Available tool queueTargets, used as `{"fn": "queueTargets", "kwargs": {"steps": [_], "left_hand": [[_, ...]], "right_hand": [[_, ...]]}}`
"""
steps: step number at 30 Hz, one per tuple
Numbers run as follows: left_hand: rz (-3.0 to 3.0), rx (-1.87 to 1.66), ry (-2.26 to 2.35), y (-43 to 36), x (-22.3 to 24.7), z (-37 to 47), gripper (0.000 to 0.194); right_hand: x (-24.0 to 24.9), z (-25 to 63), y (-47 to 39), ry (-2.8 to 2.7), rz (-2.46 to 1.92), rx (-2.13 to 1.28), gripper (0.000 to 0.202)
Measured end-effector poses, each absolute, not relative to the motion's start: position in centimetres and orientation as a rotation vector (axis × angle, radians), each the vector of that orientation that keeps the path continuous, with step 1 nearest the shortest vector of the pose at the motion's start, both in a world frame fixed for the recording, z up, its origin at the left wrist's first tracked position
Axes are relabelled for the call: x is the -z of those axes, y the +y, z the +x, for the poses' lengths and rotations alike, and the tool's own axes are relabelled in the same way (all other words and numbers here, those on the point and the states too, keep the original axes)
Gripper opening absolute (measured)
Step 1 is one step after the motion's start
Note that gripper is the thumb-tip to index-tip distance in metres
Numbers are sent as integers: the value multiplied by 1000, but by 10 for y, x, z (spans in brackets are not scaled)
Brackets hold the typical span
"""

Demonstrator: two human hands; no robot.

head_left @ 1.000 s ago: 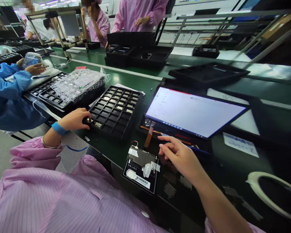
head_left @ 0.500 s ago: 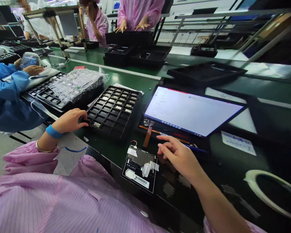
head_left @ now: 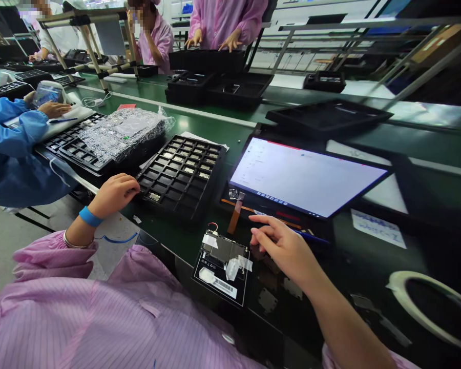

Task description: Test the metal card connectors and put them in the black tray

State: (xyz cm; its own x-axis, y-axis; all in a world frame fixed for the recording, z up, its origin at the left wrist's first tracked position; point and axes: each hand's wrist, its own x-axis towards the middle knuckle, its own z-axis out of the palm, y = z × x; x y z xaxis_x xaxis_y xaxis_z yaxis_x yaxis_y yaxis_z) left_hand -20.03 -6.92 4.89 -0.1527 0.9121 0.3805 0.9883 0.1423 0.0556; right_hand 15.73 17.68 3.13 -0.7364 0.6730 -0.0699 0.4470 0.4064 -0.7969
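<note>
My left hand (head_left: 117,193) is closed, its curled fingertips at the near left edge of a black compartment tray (head_left: 172,202). Whatever the fingers hold, if anything, is hidden. Small metallic modules (head_left: 153,197) sit in some of the tray's cells. My right hand (head_left: 278,243) hovers with its index finger stretched out and thumb apart, holding nothing. Just left of it lies a black battery pack with a circuit board (head_left: 225,249), bits of tape and a white label. Beyond that hand is a lit display panel (head_left: 303,174), with an orange flex cable (head_left: 235,216) at its lower left.
A bubble-wrapped stack (head_left: 125,130) rests on trays to the left, beside a co-worker's blue sleeve (head_left: 15,128). A tape roll (head_left: 399,289) lies at right. Flat metal plates (head_left: 268,300) lie near the front edge. Black trays (head_left: 242,87) stand farther back, before another person.
My left hand has shifted slightly, its wrist moving right and its fingers curling in more at the tray's edge. My right hand stays nearly still.
</note>
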Motion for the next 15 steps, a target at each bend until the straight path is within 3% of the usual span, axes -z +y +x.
{"fn": "queueTargets", "kwargs": {"steps": [15], "left_hand": [[-1527, 773, -2248, -85, -12, -183, 27]], "right_hand": [[-31, 157, 178, -2414, -996, -1212, 35]]}}
